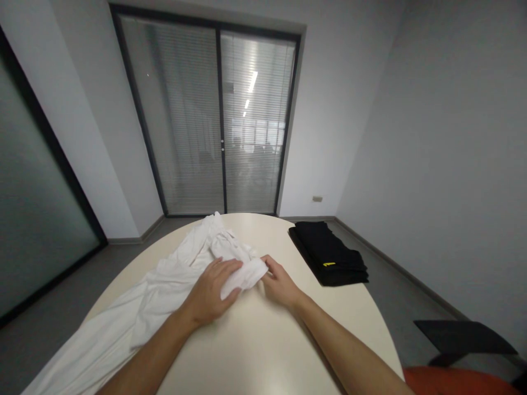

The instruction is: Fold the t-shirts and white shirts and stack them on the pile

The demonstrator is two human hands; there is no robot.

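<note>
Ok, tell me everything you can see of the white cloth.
The white cloth looks like plain, soft fabric, heavily wrinkled. It lies loosely bunched over the table's left side, stretching from the far edge to the picture's lower left. The left hand lies on a folded part; the right hand holds that part's right end.

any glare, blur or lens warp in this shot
Head view: pale sheen low on the table; bright streaks in the glass door; its left frame leans, likely wide-lens warp; same view, the cloth looks slightly soft.
</note>
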